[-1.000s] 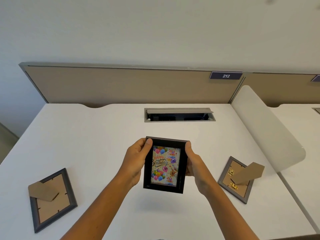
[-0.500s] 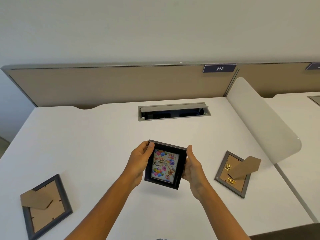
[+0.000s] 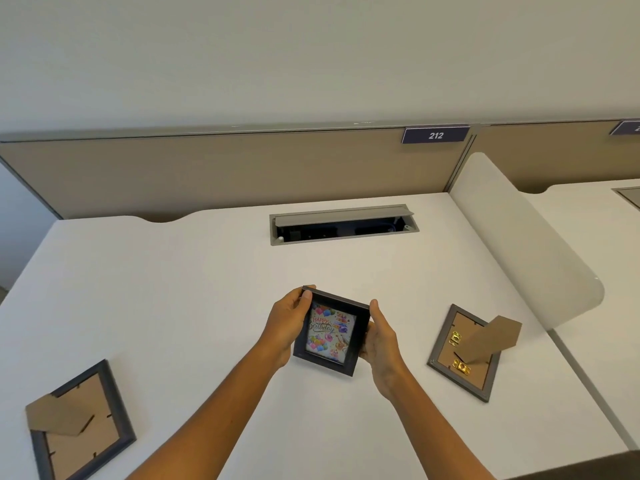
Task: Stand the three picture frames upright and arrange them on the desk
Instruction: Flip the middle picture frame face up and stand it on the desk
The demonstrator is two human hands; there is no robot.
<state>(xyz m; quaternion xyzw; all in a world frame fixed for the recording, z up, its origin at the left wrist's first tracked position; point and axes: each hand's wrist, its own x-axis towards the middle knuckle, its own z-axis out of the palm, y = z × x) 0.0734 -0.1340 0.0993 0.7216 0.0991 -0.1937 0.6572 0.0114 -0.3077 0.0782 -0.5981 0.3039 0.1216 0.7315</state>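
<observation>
Over the middle of the white desk (image 3: 180, 306), near its front edge, I am holding the black picture frame (image 3: 330, 330) between both hands, with its birthday picture facing me and its top tilted slightly to the right. My left hand (image 3: 287, 327) is clasping the frame's left side, thumb lying over the top left corner; my right hand (image 3: 379, 336) is gripping the right side, thumb pressing on the top right corner. Whether the frame's lower edge is touching the desk I cannot tell.

Bare desktop is lying open on every side of my hands, widest to the left and toward the back. A grey-blue frame (image 3: 81, 422) is lying face down at the front left corner, its cardboard stand flat. A grey frame (image 3: 465, 353) is lying face down to my right, well apart from my hand, its stand sticking up.

Behind, a cable tray (image 3: 343, 225) sunk into the desk is sitting with its lid raised, showing dark sockets and cables. A tan partition (image 3: 207, 168) with a "212" label (image 3: 435, 135) is closing the back, and a white rounded divider (image 3: 526, 237) is bounding the right side.
</observation>
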